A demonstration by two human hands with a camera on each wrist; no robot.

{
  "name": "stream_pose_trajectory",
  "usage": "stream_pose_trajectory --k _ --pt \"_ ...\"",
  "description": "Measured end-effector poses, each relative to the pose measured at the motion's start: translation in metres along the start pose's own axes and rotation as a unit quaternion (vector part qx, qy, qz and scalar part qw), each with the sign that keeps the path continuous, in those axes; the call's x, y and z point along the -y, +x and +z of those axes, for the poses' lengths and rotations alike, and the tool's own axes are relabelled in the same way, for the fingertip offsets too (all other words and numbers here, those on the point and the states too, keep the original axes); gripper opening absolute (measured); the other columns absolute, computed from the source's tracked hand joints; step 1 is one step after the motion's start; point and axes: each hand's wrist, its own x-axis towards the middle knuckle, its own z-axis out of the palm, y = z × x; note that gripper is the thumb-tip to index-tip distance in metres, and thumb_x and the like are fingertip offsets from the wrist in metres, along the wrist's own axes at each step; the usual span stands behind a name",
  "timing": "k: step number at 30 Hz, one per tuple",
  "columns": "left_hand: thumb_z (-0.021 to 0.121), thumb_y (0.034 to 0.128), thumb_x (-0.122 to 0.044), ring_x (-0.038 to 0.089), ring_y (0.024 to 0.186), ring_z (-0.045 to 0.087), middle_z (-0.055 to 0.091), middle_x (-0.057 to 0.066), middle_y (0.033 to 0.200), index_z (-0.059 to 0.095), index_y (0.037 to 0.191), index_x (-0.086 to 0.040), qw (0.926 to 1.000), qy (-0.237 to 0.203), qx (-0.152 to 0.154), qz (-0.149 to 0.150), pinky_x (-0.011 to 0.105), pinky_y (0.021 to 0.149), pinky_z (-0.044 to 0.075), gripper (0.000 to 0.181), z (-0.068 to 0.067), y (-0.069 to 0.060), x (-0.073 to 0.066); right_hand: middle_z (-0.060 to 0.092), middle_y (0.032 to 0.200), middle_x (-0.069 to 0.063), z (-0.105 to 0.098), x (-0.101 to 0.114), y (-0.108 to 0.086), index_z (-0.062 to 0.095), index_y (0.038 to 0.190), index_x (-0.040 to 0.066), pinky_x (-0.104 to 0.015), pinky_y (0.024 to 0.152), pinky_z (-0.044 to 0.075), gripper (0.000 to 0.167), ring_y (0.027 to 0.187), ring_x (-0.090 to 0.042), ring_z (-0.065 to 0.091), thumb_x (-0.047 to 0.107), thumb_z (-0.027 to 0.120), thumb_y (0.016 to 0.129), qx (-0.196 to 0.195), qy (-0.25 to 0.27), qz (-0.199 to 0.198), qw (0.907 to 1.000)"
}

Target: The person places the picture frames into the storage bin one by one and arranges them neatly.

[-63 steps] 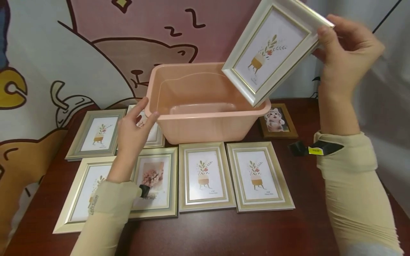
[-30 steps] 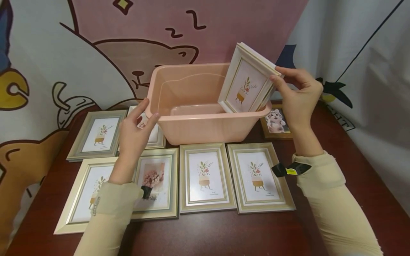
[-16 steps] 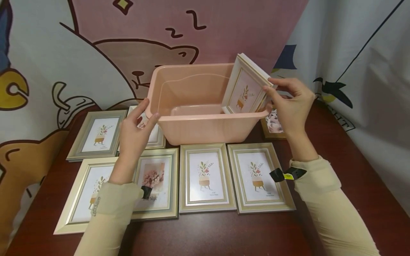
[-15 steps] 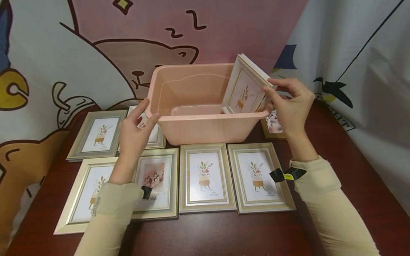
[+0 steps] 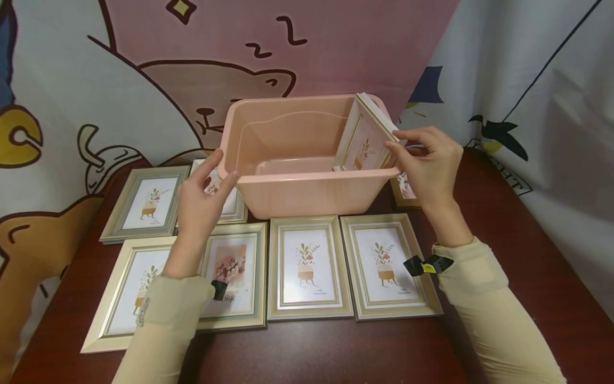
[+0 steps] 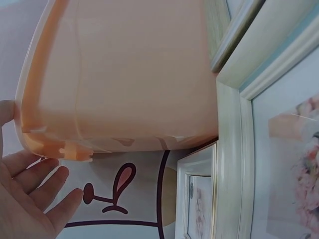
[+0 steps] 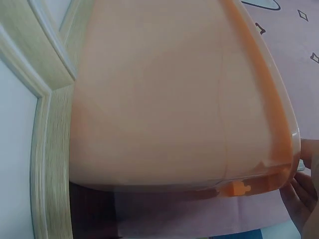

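Note:
In the head view my right hand (image 5: 427, 165) pinches the upper right corner of a white picture frame (image 5: 366, 138) with a plant picture. The frame stands tilted inside the right end of a pink plastic bin (image 5: 307, 192), its bottom hidden by the front rim. My left hand (image 5: 203, 202) touches the bin's front left corner, thumb on the front rim and a finger on the side. The left wrist view shows the left hand's fingers (image 6: 52, 191) spread and fairly straight beside the bin wall (image 6: 134, 69). The held frame is hidden behind the bin in the right wrist view.
Two beige frames (image 5: 309, 312) lie before the bin. At left lie a flower-picture frame (image 5: 261, 272), a cream frame (image 5: 103, 304), a grey-green frame (image 5: 117, 208) and a partly covered white frame (image 5: 235, 213). A brown frame (image 5: 405, 200) lies at right on the dark table (image 5: 336, 352).
My right hand has brought the white frame down and left from above the bin into its right end, sinking lower over the last half second. The left hand has stayed at the bin's corner.

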Motion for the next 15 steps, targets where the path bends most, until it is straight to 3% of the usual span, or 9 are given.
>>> stream_pose_trajectory --k 7,13,15 --pt "0.069 0.0937 -0.031 0.021 0.144 0.044 0.052 0.003 0.151 0.054 0.144 -0.013 1.0 0.007 0.001 0.002 0.047 0.117 0.04 0.056 0.0 0.0 -0.001 0.072 0.083 -0.02 -0.006 0.004 -0.003 0.079 0.095 -0.002 0.003 0.072 0.045 0.023 0.076 0.018 0.054 0.013 0.085 0.078 0.016 -0.053 -0.025 0.9982" --pt "0.069 0.0935 -0.032 0.02 0.144 0.044 0.052 0.002 0.15 0.054 0.144 -0.013 0.9999 0.011 0.001 -0.002 0.046 0.117 0.04 0.056 -0.001 -0.001 -0.001 0.069 0.078 -0.019 -0.01 0.008 -0.006 0.079 0.094 -0.003 0.005 0.07 0.04 0.026 0.067 -0.02 0.067 0.016 0.086 0.078 0.021 -0.092 -0.035 0.9949" --pt "0.069 0.0934 -0.033 0.02 0.144 0.043 0.052 0.001 0.15 0.054 0.144 -0.014 0.9999 0.012 0.001 -0.004 0.046 0.118 0.04 0.056 -0.001 -0.001 -0.001 0.068 0.077 -0.019 -0.012 0.009 -0.007 0.078 0.094 -0.003 0.006 0.07 0.038 0.027 0.066 -0.028 0.068 0.016 0.086 0.077 0.025 -0.098 -0.04 0.9941"
